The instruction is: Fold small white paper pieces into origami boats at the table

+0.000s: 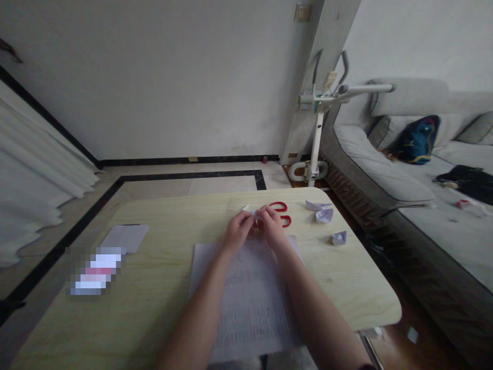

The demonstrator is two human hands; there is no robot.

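head cam: worn up top, so the table [165,288] is looked down on from above its near edge
facing: aimed forward and down, past the table's far edge to the wall [192,77]
closeness: table pretty near, wall further back; left hand [239,228] and right hand [271,223] caught mid-shot, toward the far edge
coverage: both far corners included, near-left one chopped off; curtain [34,169] picked up past the left edge, sofa [447,246] past the right

Living room — sofa [447,236], curtain [29,169]
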